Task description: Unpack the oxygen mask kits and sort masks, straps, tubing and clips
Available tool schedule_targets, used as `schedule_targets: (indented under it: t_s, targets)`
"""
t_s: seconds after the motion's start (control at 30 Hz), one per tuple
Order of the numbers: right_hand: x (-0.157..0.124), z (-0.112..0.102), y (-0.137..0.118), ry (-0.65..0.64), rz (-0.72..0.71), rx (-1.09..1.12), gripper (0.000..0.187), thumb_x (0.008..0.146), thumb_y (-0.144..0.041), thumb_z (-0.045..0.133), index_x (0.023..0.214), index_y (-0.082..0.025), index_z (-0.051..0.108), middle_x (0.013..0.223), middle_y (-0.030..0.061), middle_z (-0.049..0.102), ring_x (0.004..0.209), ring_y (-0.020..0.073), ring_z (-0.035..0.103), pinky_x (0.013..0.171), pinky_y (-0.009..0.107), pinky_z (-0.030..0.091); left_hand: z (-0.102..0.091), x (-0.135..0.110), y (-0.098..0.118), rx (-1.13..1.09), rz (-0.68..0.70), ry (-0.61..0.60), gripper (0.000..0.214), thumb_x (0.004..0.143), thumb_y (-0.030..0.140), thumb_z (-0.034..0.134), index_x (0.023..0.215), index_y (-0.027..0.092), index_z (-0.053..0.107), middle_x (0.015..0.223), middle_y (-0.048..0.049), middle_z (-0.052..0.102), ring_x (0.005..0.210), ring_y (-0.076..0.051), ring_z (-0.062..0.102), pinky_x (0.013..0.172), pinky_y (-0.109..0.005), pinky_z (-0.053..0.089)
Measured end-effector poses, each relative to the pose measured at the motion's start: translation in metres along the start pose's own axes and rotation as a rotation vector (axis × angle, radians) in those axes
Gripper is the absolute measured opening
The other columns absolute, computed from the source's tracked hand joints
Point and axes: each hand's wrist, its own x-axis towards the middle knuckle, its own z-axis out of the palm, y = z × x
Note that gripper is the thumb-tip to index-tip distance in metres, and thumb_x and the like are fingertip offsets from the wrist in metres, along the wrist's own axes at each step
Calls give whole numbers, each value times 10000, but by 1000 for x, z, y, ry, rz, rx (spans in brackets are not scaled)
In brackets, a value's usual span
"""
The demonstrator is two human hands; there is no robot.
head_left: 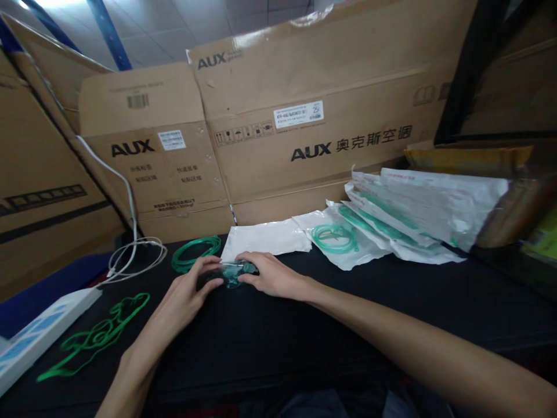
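Note:
Both hands hold a small see-through green plastic piece (pixel 234 274), which looks like an oxygen mask, just above the black table. My left hand (pixel 194 285) grips its left side between thumb and fingers. On the right side, my right hand (pixel 272 275) pinches it, thumb below and fingers on top. A thin pale strip shows along the piece's upper edge; my fingers cover its ends. Behind my left hand lies a coil of green tubing (pixel 195 252). A flat white wrapper (pixel 266 238) rests just beyond my right hand.
Right of the wrapper, an opened white pouch bears another green tubing coil (pixel 335 239). Several white packages (pixel 429 200) lean in a row there. A green elastic cord (pixel 98 337), a white power strip (pixel 50 334) and a white cable (pixel 133 203) lie left. Cardboard boxes (pixel 331 122) wall the back.

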Motion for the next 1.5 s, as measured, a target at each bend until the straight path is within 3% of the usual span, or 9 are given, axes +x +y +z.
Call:
schedule_targets:
  t_s: [0.23, 0.4, 0.63, 1.1, 1.33, 1.5]
  targets:
    - [-4, 2, -7, -41, -91, -44, 298, 992, -221, 566, 1277, -193, 650, 1109, 126, 658, 1048, 262, 632, 940, 362, 466, 1, -1, -1, -6, 81, 9, 390, 937, 464, 559, 1243, 223, 552, 1289, -124, 701, 1128, -275, 724, 997, -453, 567]
    - [-1, 0, -7, -4, -67, -25, 367, 966, -182, 584, 1333, -182, 582, 1149, 121, 673, 1057, 244, 623, 935, 331, 454, 1, -1, -2, 15, 98, 22, 362, 937, 432, 559, 1227, 216, 576, 1266, -126, 715, 1117, -286, 730, 969, -450, 588]
    - [-1, -12, -8, 18, 10, 28, 301, 923, -166, 642, 1223, -190, 656, 909, 46, 704, 810, 187, 637, 751, 276, 450, 1, -2, -4, 27, 103, 44, 371, 942, 410, 543, 1245, 197, 564, 1245, -133, 721, 1072, -267, 744, 970, -442, 592]
    - [-2, -6, 1, 9, 5, 125, 295, 905, -195, 713, 1199, -185, 740, 963, 40, 755, 815, 161, 651, 760, 247, 453, 1, -4, -3, 37, 115, 39, 335, 969, 382, 490, 1224, 198, 604, 1232, -127, 733, 1064, -269, 748, 945, -414, 605]
    - [-2, 0, 6, 22, 2, 143, 336, 895, -205, 729, 1230, -185, 717, 994, 47, 758, 816, 168, 666, 755, 249, 462, -4, -5, -3, 134, 10, 38, 375, 958, 514, 486, 1103, 223, 672, 1135, -87, 773, 1024, -281, 756, 905, -377, 592]
    - [-4, -1, 5, 34, -10, 165, 318, 898, -187, 723, 1217, -197, 727, 1052, 41, 763, 845, 165, 671, 784, 248, 468, -8, -5, -3, 153, -23, 13, 400, 951, 514, 479, 1096, 230, 720, 1080, -55, 793, 964, -270, 766, 877, -335, 578]
